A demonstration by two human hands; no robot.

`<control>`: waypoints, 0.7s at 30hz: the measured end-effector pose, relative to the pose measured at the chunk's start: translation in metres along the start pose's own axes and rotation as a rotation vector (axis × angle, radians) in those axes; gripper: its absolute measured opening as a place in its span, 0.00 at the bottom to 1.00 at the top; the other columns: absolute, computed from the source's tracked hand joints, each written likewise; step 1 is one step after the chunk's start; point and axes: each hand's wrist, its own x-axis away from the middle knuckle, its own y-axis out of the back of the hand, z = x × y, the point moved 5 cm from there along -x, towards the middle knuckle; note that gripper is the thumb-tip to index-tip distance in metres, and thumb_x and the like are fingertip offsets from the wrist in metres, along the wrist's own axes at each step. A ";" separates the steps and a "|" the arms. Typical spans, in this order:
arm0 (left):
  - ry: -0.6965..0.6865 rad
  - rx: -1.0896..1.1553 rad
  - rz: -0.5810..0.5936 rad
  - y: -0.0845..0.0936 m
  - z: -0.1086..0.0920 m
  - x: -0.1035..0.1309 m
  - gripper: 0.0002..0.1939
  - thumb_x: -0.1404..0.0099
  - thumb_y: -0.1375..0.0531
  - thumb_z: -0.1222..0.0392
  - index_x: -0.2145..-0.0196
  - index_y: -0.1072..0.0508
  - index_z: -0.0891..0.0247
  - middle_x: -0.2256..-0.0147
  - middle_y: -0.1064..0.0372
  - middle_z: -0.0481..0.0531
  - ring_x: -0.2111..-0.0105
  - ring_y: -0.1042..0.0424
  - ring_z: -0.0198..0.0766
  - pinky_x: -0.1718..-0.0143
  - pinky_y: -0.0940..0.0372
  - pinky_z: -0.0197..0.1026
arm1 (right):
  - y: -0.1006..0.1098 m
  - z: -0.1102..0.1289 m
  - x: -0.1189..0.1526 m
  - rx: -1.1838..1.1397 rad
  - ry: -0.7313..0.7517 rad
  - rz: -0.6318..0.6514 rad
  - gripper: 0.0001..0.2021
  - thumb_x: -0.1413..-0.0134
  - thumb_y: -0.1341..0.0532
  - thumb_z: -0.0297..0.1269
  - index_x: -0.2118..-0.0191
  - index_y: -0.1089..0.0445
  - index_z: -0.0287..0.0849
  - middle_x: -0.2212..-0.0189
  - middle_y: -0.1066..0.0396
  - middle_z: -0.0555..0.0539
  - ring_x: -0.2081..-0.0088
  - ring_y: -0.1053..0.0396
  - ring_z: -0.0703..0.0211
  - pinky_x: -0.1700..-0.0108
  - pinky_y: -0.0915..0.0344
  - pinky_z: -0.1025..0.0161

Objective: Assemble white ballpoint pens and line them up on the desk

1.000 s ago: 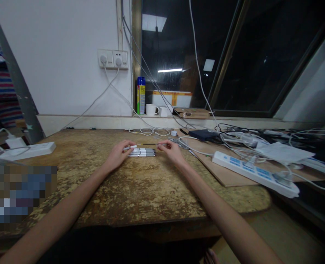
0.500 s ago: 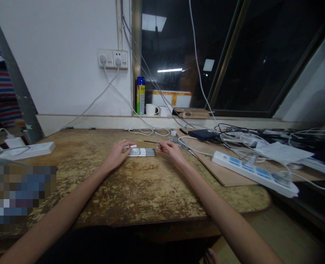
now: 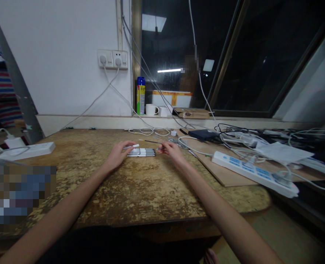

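Note:
My left hand (image 3: 120, 155) is closed around a short white pen part (image 3: 135, 146), likely a barrel or cap, held just above the left end of a row of pens. Several white-and-grey pens (image 3: 141, 152) lie side by side on the worn table (image 3: 129, 190). At their right end, my right hand (image 3: 171, 150) has its fingertips pinched together; a small dark bit shows there, too small to name. Behind the row, a thin dark refill (image 3: 151, 141) with a yellowish end reaches toward my right fingers. Whether they touch it, I cannot tell.
On the right, a white power strip (image 3: 254, 173) rests on a brown board (image 3: 220, 172), with tangled cables behind it. A dark flat box (image 3: 203, 135) lies near the sill. Another power strip (image 3: 31, 150) is at left. A spray can (image 3: 140, 96) and white mug (image 3: 151, 109) stand by the window.
The white part in my left hand has tilted and shifted slightly to the right. My right hand and the pen row have barely moved.

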 end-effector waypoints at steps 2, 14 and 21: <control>0.011 0.007 -0.015 0.000 0.001 0.000 0.17 0.27 0.44 0.49 0.50 0.23 0.60 0.50 0.23 0.55 0.49 0.27 0.48 0.43 0.36 0.50 | -0.001 0.001 0.001 -0.002 -0.011 -0.007 0.16 0.43 0.35 0.49 0.72 0.26 0.40 0.71 0.21 0.43 0.70 0.24 0.56 0.58 0.27 0.60; 0.014 0.046 -0.058 0.001 0.007 -0.002 0.18 0.25 0.47 0.50 0.50 0.22 0.61 0.50 0.23 0.55 0.48 0.27 0.48 0.44 0.36 0.49 | -0.004 0.006 0.005 0.001 -0.036 -0.001 0.16 0.38 0.39 0.43 0.74 0.26 0.40 0.75 0.23 0.45 0.72 0.25 0.58 0.61 0.30 0.63; 0.012 0.053 -0.079 0.000 0.011 -0.002 0.19 0.25 0.48 0.50 0.50 0.23 0.62 0.49 0.23 0.56 0.48 0.27 0.48 0.43 0.37 0.47 | -0.005 0.006 0.006 0.036 -0.029 0.011 0.17 0.39 0.38 0.45 0.75 0.26 0.40 0.74 0.23 0.43 0.71 0.25 0.57 0.60 0.28 0.60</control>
